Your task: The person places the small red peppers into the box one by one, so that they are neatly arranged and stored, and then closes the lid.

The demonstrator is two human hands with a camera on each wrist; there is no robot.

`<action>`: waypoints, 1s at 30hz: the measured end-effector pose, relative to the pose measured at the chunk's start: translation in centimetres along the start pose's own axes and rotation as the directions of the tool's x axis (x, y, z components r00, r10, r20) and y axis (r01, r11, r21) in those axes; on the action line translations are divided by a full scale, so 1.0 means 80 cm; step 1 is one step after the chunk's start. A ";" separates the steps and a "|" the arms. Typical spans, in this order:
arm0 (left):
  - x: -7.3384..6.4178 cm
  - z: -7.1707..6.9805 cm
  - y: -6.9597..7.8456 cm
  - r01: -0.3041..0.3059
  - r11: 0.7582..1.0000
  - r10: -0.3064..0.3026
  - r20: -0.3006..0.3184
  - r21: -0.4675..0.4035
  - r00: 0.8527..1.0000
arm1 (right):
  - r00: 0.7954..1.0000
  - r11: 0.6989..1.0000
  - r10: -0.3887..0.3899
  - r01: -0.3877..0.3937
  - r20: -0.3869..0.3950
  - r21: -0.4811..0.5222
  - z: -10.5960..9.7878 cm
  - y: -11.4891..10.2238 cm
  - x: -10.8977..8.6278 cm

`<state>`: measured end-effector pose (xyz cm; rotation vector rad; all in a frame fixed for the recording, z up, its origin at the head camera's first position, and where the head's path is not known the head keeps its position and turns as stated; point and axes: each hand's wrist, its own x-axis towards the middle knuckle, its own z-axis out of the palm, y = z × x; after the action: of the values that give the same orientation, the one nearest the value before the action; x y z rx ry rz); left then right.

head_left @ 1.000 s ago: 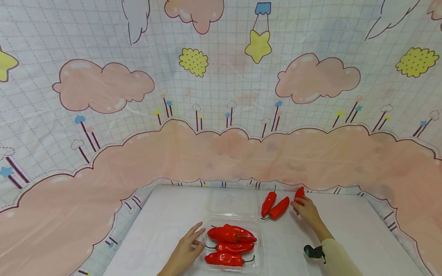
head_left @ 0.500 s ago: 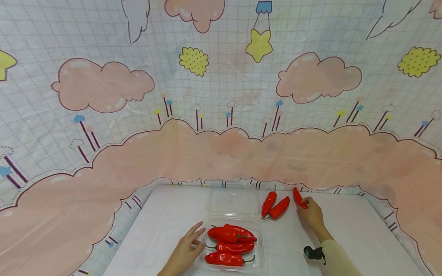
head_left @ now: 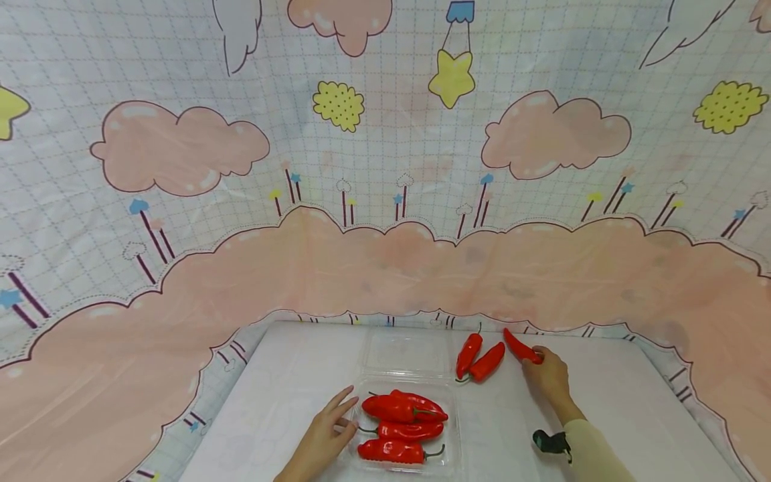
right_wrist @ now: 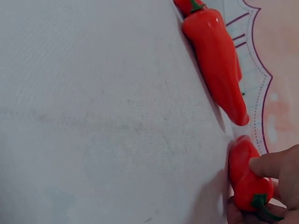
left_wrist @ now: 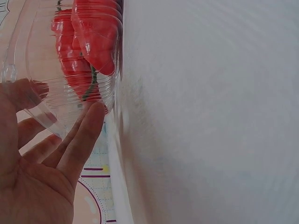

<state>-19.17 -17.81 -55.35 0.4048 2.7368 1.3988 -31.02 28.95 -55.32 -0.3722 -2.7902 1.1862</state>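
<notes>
My right hand pinches a red chili pepper at the stem end, thumb on one side, on the far right of the table. In the right wrist view this pepper shows its green stem towards the palm. My left hand touches the left side of a clear plastic clamshell box, fingers spread and fairly straight against its wall. Several red peppers lie crosswise in the box. Two more peppers lie on the table between the box and my right hand.
The box's clear lid lies folded back, away from me. The white table ends at the back against a patterned cloth. A dark device sits by the right sleeve.
The pepper in my right hand has turned, its tip swinging left, as the hand rotated and shifted slightly right. The left hand and the peppers in the box stay put.
</notes>
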 end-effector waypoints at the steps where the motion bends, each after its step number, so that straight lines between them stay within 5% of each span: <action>1: 0.000 0.000 0.000 0.000 1.000 0.000 0.000 0.000 1.000 | 1.000 1.000 0.002 -0.002 -0.001 0.000 0.000 0.001 0.000; 30: 0.000 -0.001 0.003 0.009 1.000 -0.009 0.005 0.011 1.000 | 0.990 0.996 -0.077 0.081 -0.115 0.029 -0.017 -0.018 -0.030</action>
<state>-19.16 -17.76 -55.10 0.3956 2.7399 1.3787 -28.75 28.37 -53.31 -0.3128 -2.6586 1.1547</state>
